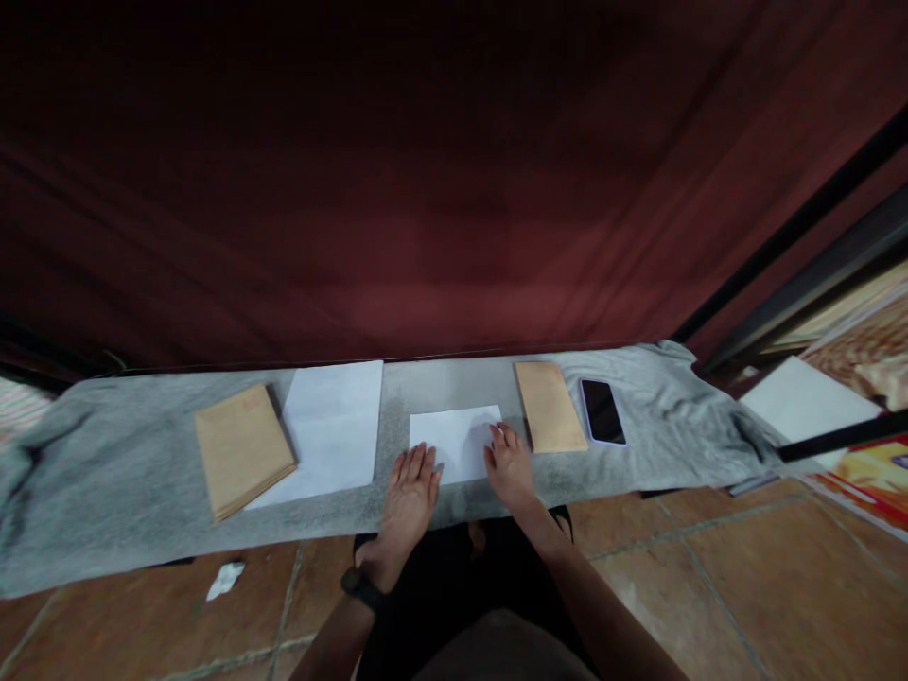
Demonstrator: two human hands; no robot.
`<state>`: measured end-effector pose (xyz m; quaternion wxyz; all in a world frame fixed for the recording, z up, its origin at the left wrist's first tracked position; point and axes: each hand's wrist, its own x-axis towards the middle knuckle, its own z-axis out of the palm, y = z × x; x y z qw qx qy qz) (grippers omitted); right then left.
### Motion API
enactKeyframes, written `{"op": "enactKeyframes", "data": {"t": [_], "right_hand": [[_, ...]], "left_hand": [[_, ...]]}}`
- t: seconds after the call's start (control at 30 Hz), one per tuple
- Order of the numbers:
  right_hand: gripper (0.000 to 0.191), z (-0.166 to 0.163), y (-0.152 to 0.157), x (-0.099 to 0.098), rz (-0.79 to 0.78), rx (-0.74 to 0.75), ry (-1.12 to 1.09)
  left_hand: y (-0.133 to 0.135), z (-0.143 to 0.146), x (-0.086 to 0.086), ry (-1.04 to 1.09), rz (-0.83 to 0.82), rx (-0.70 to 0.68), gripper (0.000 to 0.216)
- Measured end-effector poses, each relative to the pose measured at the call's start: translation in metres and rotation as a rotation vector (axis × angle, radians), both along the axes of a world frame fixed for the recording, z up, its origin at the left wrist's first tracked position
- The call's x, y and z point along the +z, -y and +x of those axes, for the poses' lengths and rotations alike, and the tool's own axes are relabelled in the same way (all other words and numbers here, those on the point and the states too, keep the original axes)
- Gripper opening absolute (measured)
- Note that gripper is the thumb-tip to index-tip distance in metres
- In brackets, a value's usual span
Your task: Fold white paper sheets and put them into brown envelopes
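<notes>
A small white sheet of paper [458, 440], perhaps folded, lies flat in front of me on the grey cloth. My left hand [412, 487] rests on its left edge, fingers stretched out. On the right edge lies my right hand [509, 463], its fingers also extended and fairly flat. Just right of that hand is a single brown envelope [551, 407]. Larger white paper [337, 426] lies to the left of my left hand, partly covered by a stack of brown envelopes [241, 440].
A phone [602, 412] with a dark screen lies right of the single envelope. The grey cloth [128, 473] covers a long narrow surface against a dark red panel [454, 236]. A crumpled white scrap [225, 580] is on the tiled floor. Printed packages [872, 482] sit far right.
</notes>
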<state>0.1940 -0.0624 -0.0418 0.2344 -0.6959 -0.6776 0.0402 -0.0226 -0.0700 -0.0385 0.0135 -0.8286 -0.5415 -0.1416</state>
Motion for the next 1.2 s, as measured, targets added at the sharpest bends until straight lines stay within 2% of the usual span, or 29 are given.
{"op": "enactKeyframes", "data": {"t": [0.1, 0.17, 0.27, 0.4, 0.63, 0.8, 0.93, 1.0, 1.1, 1.2], "right_hand": [[0.043, -0.022, -0.012, -0.005, 0.038, 0.159, -0.03], [0.046, -0.033, -0.022, -0.008, 0.023, 0.213, -0.01], [0.049, -0.036, -0.033, -0.013, -0.023, 0.216, 0.065], [0.05, -0.028, -0.038, -0.019, -0.038, 0.185, 0.147], [0.054, -0.018, -0.037, -0.027, 0.057, 0.035, 0.156], [0.063, -0.01, -0.031, -0.028, 0.08, 0.007, 0.154], [0.064, -0.007, -0.026, -0.029, 0.074, -0.006, 0.159], [0.064, -0.007, -0.025, -0.03, 0.074, -0.006, 0.154], [0.064, -0.007, -0.025, -0.03, 0.074, -0.007, 0.149], [0.064, -0.008, -0.027, -0.025, 0.068, -0.008, 0.154]], "left_hand": [[-0.019, 0.026, 0.004, 0.043, -0.016, -0.023, 0.05], [-0.036, 0.039, 0.004, 0.06, -0.042, -0.048, 0.052], [-0.055, 0.048, -0.002, 0.036, -0.092, -0.031, 0.053], [-0.062, 0.043, -0.011, 0.014, -0.084, -0.006, 0.054], [-0.058, 0.024, -0.017, 0.007, -0.032, 0.067, 0.061], [-0.054, 0.007, -0.017, 0.043, -0.018, 0.108, 0.062], [-0.042, 0.014, -0.01, 0.068, 0.019, 0.177, 0.061], [-0.03, 0.027, -0.007, 0.082, 0.032, 0.148, 0.06], [-0.01, 0.044, -0.007, 0.056, -0.002, -0.005, 0.056], [0.002, 0.048, -0.011, 0.019, -0.012, -0.04, 0.055]]}}
